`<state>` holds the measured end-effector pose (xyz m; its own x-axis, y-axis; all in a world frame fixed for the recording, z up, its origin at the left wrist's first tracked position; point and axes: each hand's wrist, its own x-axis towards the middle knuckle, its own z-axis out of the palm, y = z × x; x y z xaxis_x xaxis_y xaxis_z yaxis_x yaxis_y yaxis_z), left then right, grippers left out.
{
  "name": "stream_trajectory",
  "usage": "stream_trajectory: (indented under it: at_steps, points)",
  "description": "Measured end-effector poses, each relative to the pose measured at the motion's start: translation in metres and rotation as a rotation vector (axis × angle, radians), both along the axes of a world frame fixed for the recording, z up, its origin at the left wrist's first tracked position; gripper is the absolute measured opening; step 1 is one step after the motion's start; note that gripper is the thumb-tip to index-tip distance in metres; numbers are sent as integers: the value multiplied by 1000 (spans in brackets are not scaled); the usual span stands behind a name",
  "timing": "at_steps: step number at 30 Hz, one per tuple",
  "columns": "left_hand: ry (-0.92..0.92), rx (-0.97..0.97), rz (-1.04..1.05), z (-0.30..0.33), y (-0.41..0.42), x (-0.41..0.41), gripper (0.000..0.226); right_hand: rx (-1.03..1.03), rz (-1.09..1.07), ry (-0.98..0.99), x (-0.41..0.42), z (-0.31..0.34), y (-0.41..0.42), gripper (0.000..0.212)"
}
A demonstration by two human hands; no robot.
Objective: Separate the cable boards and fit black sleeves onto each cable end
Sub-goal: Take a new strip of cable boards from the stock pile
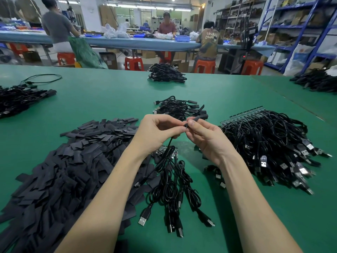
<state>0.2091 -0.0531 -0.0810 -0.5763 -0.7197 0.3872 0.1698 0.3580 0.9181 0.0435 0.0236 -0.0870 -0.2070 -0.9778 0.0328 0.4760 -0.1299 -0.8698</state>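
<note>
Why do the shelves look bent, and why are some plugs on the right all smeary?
In the head view the wide lens bows the blue metal shelves near the edge; the silver USB plugs at the right are softly blurred; the ceiling strip lights glare white; the green table mat is evenly lit, with soft shadows.

Both bare forearms reach forward from the bottom edge and converge above the table [109, 99], wrists slightly bent. The left hand [156, 132] is palm-down, fingers curled, thumb and forefinger pinching a cable [168, 145] that hangs below it. The right hand [206, 137] faces it, fingers curled, thumb and forefinger pinching a sleeve [198, 118]. The fingertips of both hands nearly touch.
</note>
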Motion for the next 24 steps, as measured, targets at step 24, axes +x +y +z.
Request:
stream_trajectory:
  at_steps: [24]
  points:
    - [-10,292,-94,-1,2,2,15,58,26,-67,1,-2,2,6]
